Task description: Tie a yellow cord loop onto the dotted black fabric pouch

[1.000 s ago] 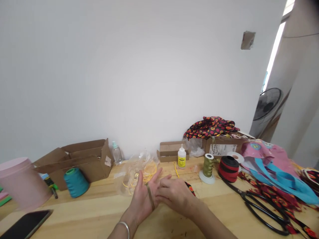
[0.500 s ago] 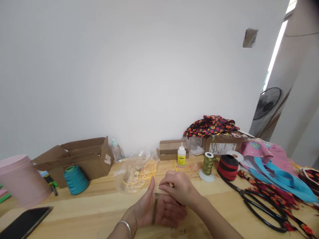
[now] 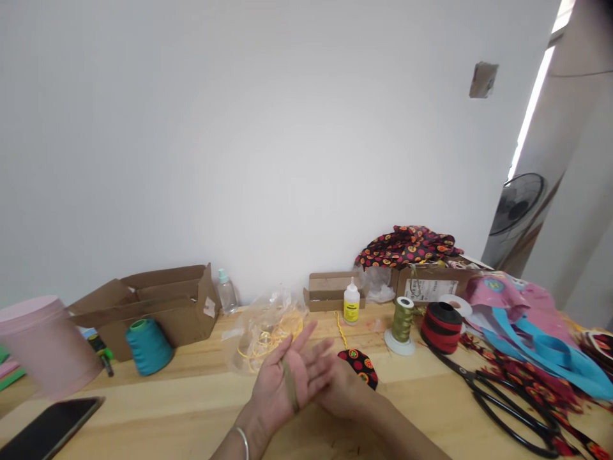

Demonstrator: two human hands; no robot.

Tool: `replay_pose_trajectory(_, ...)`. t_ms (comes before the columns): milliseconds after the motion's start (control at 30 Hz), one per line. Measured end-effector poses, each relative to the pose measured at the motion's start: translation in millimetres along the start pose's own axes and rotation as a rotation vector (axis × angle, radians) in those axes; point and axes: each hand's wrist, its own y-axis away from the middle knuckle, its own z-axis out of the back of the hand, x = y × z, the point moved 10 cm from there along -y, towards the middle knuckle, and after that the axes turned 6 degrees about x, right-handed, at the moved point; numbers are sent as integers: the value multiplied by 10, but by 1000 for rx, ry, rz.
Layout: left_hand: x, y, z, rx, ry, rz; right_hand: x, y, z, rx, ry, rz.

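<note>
My left hand [image 3: 282, 386] is palm up with its fingers stretched out and spread. Several turns of olive thread [image 3: 290, 386] run as a band across its palm. Against its fingertips is my right hand [image 3: 347, 391], curled, its own fingers mostly hidden behind them and blurred; I cannot make out what they pinch. Just beyond the right hand lies a black patterned fabric piece [image 3: 361, 366] with a yellow cord [image 3: 340, 329] at its top. The spool of olive thread [image 3: 402, 319] stands upright on a white base farther right.
A glue bottle [image 3: 351, 303] stands before a small cardboard box [image 3: 330, 281]. Large black scissors [image 3: 507, 402] lie at right beside a red-and-black roll [image 3: 441, 327]. At left are a teal thread cone [image 3: 148, 347], a pink bin [image 3: 48, 345] and a phone [image 3: 50, 427].
My right hand has moved down from above the left palm to behind its fingertips. The left hand has tilted and shifted left, and the patterned fabric piece has come into view.
</note>
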Motion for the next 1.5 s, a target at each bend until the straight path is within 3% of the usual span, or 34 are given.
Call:
replay_pose_trajectory(167,-387,40,232,-50,66,-291,198,66,275,-231,361,73)
replay_pose_trajectory(267,-460,78,324,-82,68,-371,286,138,445,-399,382,86)
replay_pose_trajectory(333,-466,88,349,-84,62,-390,391,172,438,-448,371,153)
replay_pose_trajectory(533,-461,90,358,-71,53,-415,560,175,229,-463,434,240)
replay_pose_trajectory(967,-438,79,370,-170,21,-451,619,176,146,-543,652,270)
replay_pose_trajectory(1167,-413,57,336,-193,14,-423,613,175,178,-550,603,251)
replay_pose_trajectory(1500,-408,64,306,-125,20,-412,550,154,234,-440,521,173)
